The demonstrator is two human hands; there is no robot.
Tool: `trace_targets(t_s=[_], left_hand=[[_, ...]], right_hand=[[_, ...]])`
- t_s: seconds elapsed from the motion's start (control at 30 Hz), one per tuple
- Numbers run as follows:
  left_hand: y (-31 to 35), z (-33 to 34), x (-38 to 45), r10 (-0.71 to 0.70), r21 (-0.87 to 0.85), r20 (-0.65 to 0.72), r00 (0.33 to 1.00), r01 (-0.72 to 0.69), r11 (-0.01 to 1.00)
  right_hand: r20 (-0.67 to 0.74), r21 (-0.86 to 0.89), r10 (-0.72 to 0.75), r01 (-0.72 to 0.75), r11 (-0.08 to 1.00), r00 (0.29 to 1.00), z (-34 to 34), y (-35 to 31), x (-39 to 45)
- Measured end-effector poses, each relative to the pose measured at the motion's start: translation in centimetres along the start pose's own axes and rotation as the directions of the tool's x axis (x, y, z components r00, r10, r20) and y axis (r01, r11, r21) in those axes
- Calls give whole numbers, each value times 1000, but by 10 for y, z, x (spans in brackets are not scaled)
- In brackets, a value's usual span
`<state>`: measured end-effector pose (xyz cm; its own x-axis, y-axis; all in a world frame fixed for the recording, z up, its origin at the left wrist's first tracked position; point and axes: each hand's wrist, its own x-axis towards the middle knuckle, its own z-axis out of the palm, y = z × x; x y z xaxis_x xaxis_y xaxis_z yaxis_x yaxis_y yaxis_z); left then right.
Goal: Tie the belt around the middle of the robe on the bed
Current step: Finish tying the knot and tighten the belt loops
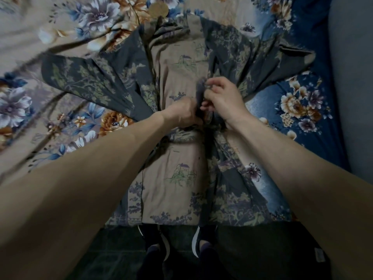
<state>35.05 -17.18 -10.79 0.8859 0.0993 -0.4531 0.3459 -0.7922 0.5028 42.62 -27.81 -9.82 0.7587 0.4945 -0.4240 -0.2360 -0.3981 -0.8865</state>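
Note:
A grey and tan robe (179, 69) with a tree and house print lies spread on the bed, sleeves out to both sides. Its belt (182, 136) of the same print crosses the waist, bunching the cloth there. My left hand (181, 114) is closed on a dark belt strand at the middle of the waist. My right hand (224, 102) pinches another belt strand just to the right, fingers curled around it. The two hands nearly touch, and the strands between them are partly hidden by my fingers.
The floral bedsheet (66, 23) is tan on the left and blue (302, 110) on the right. A round tan object (158, 9) lies beyond the collar. A grey wall or headboard (355, 77) runs along the right. My shoes (199, 245) stand at the bed's near edge.

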Motion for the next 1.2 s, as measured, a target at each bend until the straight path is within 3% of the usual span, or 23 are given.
trace_targets(t_s=[0.07, 0.13, 0.23, 0.3, 0.37, 0.43, 0.6, 0.7, 0.77, 0.83, 0.87, 0.93, 1.0, 1.03, 1.1, 1.2], left_hand=[[-7, -2, 3, -78, -104, 18, 997, 79, 991], [-11, -3, 4, -103, -220, 11, 995, 103, 970], [-13, 0, 2, -118, -260, -25, 993, 108, 960], [-16, 5, 1, -134, -230, -68, 989, 115, 966], [-21, 8, -1, -145, -215, -136, 980, 113, 970], [-25, 10, -2, -122, -205, -180, 976, 85, 975], [-37, 12, -7, -35, -81, -225, 974, 17, 997], [-41, 8, -7, -146, -150, -234, 961, 113, 982], [-38, 6, -4, -216, -235, -176, 960, 172, 957], [-34, 6, -2, -226, -295, -99, 969, 188, 937], [-33, 7, -2, -222, -326, -63, 973, 190, 926], [-35, 9, -2, -215, -402, 8, 977, 200, 894], [-38, 10, -2, -198, -445, 62, 978, 205, 872], [-38, 9, -2, -186, -450, 91, 978, 207, 868], [-38, 8, -2, -156, -470, 133, 979, 201, 860], [-38, 8, -3, -150, -488, 124, 981, 192, 851]], right_hand=[[14, -57, 26, -25, 998, 1000, -3, 13, 0], [88, -269, 106, -78, 960, 990, -1, 23, -3], [187, -692, 177, 2, 722, 966, 5, 29, -12], [140, -828, 45, 92, 554, 989, 2, 26, -17], [107, -889, -74, 128, 439, 992, -3, 22, -18], [124, -907, -84, 147, 395, 989, -8, 18, -15], [285, -918, 201, 206, 340, 937, -42, 22, -7], [321, -858, 545, -6, 514, 775, -60, 42, -16], [323, -854, 749, -163, 494, 579, -67, 51, -25], [385, -814, 820, -264, 518, 423, -65, 55, -32], [455, -720, 781, -338, 606, 429, -61, 58, -33], [534, -436, 601, -416, 798, 594, -48, 58, -29], [483, -212, 452, -401, 891, 749, -33, 53, -22], [434, -161, 425, -396, 904, 794, -26, 51, -18], [360, -197, 428, -381, 903, 829, -13, 45, -12], [264, -383, 407, -292, 876, 875, 2, 39, -13]])
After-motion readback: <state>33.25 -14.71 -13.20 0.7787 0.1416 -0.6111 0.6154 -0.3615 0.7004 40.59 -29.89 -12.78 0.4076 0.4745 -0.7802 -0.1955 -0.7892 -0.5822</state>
